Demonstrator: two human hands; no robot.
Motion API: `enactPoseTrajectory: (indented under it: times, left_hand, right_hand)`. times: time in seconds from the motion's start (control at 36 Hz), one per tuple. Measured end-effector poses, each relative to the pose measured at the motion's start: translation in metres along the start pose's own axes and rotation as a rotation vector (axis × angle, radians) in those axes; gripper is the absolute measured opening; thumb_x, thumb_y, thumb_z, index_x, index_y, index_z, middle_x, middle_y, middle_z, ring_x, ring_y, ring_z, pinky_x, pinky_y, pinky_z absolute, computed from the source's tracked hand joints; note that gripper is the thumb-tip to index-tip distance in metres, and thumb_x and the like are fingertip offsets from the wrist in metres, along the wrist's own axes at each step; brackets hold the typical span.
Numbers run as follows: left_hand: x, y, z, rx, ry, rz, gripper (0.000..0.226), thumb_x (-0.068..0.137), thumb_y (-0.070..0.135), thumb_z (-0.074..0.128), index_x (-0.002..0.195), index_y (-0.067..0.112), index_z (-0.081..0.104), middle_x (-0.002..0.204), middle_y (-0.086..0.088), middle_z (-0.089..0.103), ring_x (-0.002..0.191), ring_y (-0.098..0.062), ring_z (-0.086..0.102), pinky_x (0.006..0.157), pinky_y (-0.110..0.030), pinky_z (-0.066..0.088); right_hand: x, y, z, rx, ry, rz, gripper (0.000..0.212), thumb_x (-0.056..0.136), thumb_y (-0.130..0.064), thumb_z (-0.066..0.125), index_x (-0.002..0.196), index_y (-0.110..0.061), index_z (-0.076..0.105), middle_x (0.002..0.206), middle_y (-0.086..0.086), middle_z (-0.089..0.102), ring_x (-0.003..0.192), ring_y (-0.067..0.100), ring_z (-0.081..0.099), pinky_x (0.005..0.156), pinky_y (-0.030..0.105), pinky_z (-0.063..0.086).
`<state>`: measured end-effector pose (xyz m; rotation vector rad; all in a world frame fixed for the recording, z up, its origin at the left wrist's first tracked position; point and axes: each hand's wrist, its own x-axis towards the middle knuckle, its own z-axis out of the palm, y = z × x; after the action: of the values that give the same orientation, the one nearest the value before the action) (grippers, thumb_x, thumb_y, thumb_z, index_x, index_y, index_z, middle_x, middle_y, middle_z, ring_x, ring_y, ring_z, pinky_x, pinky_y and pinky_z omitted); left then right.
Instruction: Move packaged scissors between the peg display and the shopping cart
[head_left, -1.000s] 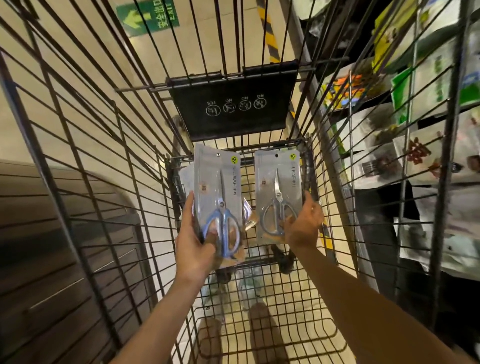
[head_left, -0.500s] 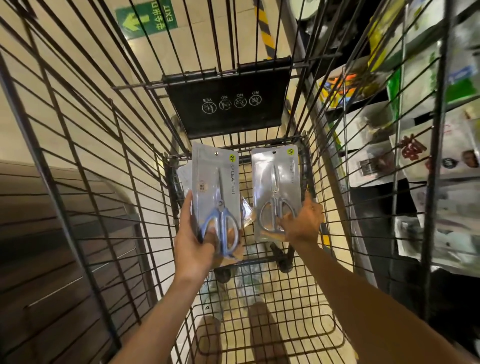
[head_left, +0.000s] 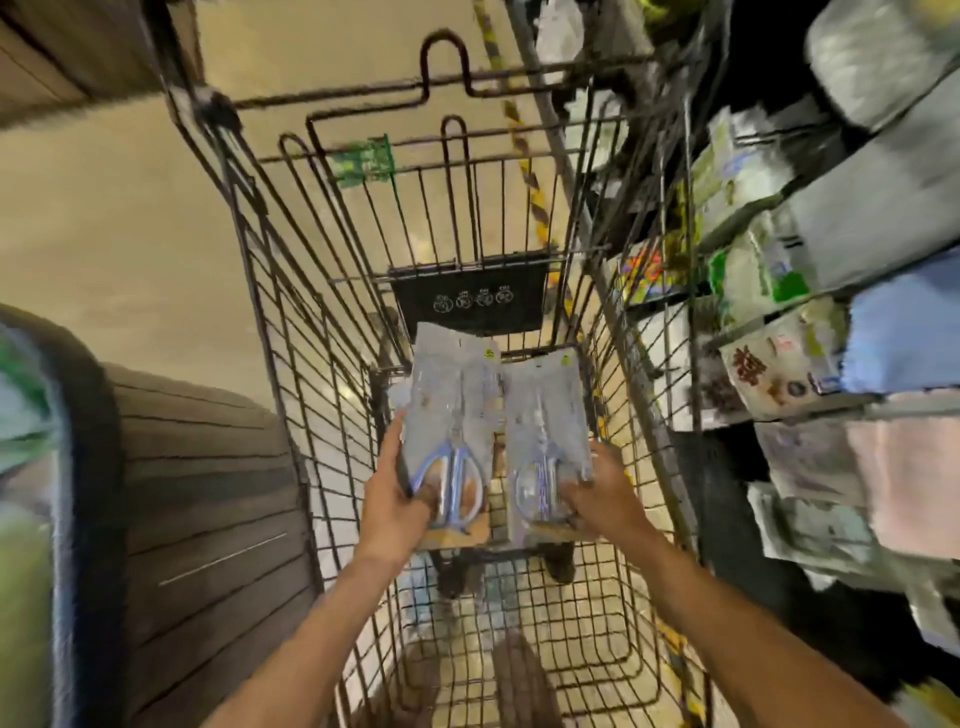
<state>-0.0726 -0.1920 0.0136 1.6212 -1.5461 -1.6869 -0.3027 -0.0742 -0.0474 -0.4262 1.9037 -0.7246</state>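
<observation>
Inside the wire shopping cart (head_left: 291, 332) I hold two packs of scissors side by side. My left hand (head_left: 389, 501) grips the bottom of a grey blister pack with blue-handled scissors (head_left: 451, 415); more packs seem stacked behind it. My right hand (head_left: 605, 493) grips the bottom right of a second pack of scissors (head_left: 545, 415), whose handles look pale. Both packs stand upright over the cart's far end, in front of the black flap (head_left: 467, 291). The frame is blurred by motion.
Shelves with bagged and wrapped goods (head_left: 789, 322) run along the right of the cart. A dark ribbed wooden surface (head_left: 208, 493) lies to the left. The cart's far wire wall (head_left: 467, 208) rises behind the packs; tan floor lies beyond.
The view has pulled back and up, so the cart's whole far wall shows. Both hands still hold their packs, now closer together and a little higher in the cart.
</observation>
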Motion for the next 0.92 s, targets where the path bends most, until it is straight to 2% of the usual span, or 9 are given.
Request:
enactPoseTrajectory:
  times: [0.14, 0.25, 0.33, 0.39, 0.47, 0.53, 0.61, 0.75, 0.92]
  left_hand:
    - [-0.051, 0.066, -0.026, 0.009, -0.032, 0.131, 0.092, 0.089, -0.007, 0.070, 0.149, 0.052, 0.034, 0.157, 0.006, 0.045, 0.144, -0.017, 0.044, 0.114, -0.053, 0.042]
    - [-0.099, 0.124, -0.048, 0.038, 0.023, 0.249, 0.081, 0.093, 0.009, 0.073, 0.151, 0.049, 0.033, 0.159, 0.009, 0.041, 0.144, -0.014, 0.044, 0.114, -0.051, 0.044]
    - [-0.133, 0.161, -0.064, 0.068, 0.021, 0.371, 0.079, 0.094, 0.016, 0.071, 0.156, 0.040, 0.029, 0.160, 0.014, 0.039, 0.144, -0.013, 0.044, 0.114, -0.048, 0.044]
    - [-0.154, 0.182, -0.073, 0.049, 0.023, 0.429, 0.079, 0.094, 0.016, 0.071, 0.157, 0.039, 0.029, 0.159, 0.018, 0.039, 0.143, -0.006, 0.044, 0.114, -0.037, 0.045]
    - [-0.185, 0.206, -0.083, -0.026, 0.031, 0.514, 0.076, 0.093, 0.011, 0.071, 0.153, 0.037, 0.033, 0.145, 0.039, 0.044, 0.130, 0.014, 0.047, 0.098, -0.006, 0.045]
    - [-0.205, 0.215, -0.089, -0.054, 0.022, 0.561, 0.074, 0.093, 0.011, 0.071, 0.151, 0.039, 0.034, 0.128, 0.054, 0.046, 0.116, 0.025, 0.049, 0.088, -0.001, 0.045]
    - [-0.229, 0.219, -0.101, -0.110, -0.037, 0.604, 0.077, 0.090, 0.020, 0.074, 0.149, 0.048, 0.034, 0.130, 0.048, 0.050, 0.118, 0.015, 0.056, 0.096, -0.019, 0.053]
    - [-0.266, 0.222, -0.118, -0.122, -0.153, 0.685, 0.083, 0.084, 0.041, 0.079, 0.149, 0.059, 0.030, 0.155, 0.023, 0.043, 0.138, -0.012, 0.051, 0.110, -0.051, 0.047]
    - [-0.311, 0.224, -0.112, -0.127, -0.231, 0.747, 0.085, 0.087, 0.028, 0.081, 0.149, 0.057, 0.032, 0.154, 0.033, 0.037, 0.140, -0.010, 0.047, 0.110, -0.049, 0.047]
  right_hand:
    - [-0.085, -0.052, -0.031, 0.153, -0.015, -0.103, 0.058, 0.091, 0.005, 0.066, 0.135, -0.025, 0.041, 0.113, -0.001, 0.065, 0.089, 0.019, 0.069, 0.053, 0.022, 0.057]
    - [-0.145, -0.083, -0.054, 0.211, 0.021, -0.241, 0.065, 0.094, -0.013, 0.068, 0.144, -0.038, 0.035, 0.125, 0.002, 0.061, 0.082, 0.013, 0.063, 0.051, 0.023, 0.055]
    - [-0.191, -0.103, -0.072, 0.211, 0.099, -0.422, 0.078, 0.093, -0.002, 0.066, 0.154, -0.031, 0.026, 0.148, 0.001, 0.050, 0.114, 0.012, 0.065, 0.077, 0.033, 0.062]
    - [-0.224, -0.113, -0.081, 0.246, 0.127, -0.500, 0.087, 0.092, 0.005, 0.064, 0.154, -0.039, 0.023, 0.149, -0.005, 0.050, 0.126, 0.011, 0.058, 0.093, 0.040, 0.059]
    - [-0.270, -0.119, -0.087, 0.292, 0.190, -0.572, 0.091, 0.092, 0.006, 0.064, 0.142, -0.061, 0.029, 0.139, -0.016, 0.059, 0.102, 0.006, 0.066, 0.077, 0.025, 0.060]
    - [-0.302, -0.125, -0.087, 0.332, 0.222, -0.647, 0.086, 0.092, 0.006, 0.062, 0.145, -0.053, 0.027, 0.132, -0.029, 0.060, 0.104, -0.001, 0.066, 0.079, 0.020, 0.057]
    - [-0.347, -0.128, -0.084, 0.383, 0.275, -0.716, 0.081, 0.092, 0.010, 0.059, 0.148, -0.036, 0.024, 0.120, -0.043, 0.059, 0.111, -0.013, 0.061, 0.083, 0.014, 0.055]
    - [-0.417, -0.122, -0.074, 0.370, 0.403, -0.770, 0.083, 0.093, -0.011, 0.069, 0.153, -0.046, 0.024, 0.152, -0.021, 0.043, 0.138, 0.004, 0.046, 0.108, 0.035, 0.044]
    - [-0.492, -0.098, -0.072, 0.400, 0.532, -0.769, 0.082, 0.093, -0.001, 0.064, 0.153, -0.041, 0.025, 0.144, -0.026, 0.051, 0.132, 0.003, 0.052, 0.105, 0.029, 0.050]
